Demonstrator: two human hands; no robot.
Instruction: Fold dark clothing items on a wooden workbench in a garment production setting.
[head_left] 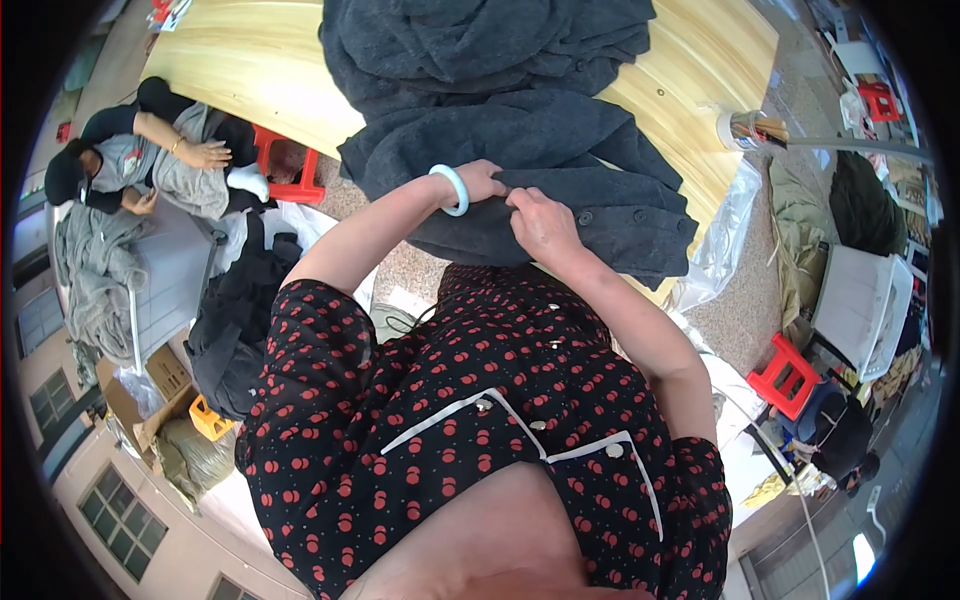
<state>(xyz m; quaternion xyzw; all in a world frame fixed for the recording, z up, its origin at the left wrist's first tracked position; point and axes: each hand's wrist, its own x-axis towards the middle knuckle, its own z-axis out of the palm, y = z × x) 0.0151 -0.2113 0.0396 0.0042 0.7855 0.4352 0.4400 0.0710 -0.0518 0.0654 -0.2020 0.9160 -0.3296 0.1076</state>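
Observation:
A dark charcoal knitted cardigan [620, 195] with dark buttons lies at the near edge of the wooden table, partly hanging over it. My left hand [482, 181], with a pale bangle at the wrist, pinches the cloth near the middle of the cardigan. Close beside it on the right, my right hand [543, 225] has its fingers closed on the same piece of cloth. Whatever lies between the fingertips, apart from the fabric, is too small to make out. Further back rests a heap of similar dark garments [480, 50].
The pale wooden table [700, 60] carries a cup of sticks or tools [742, 130] at its right edge. Clear plastic sheeting [722, 240] hangs below that. A seated person [165, 150] works at left near a red stool [297, 180]; dark clothes [235, 330] lie nearer me.

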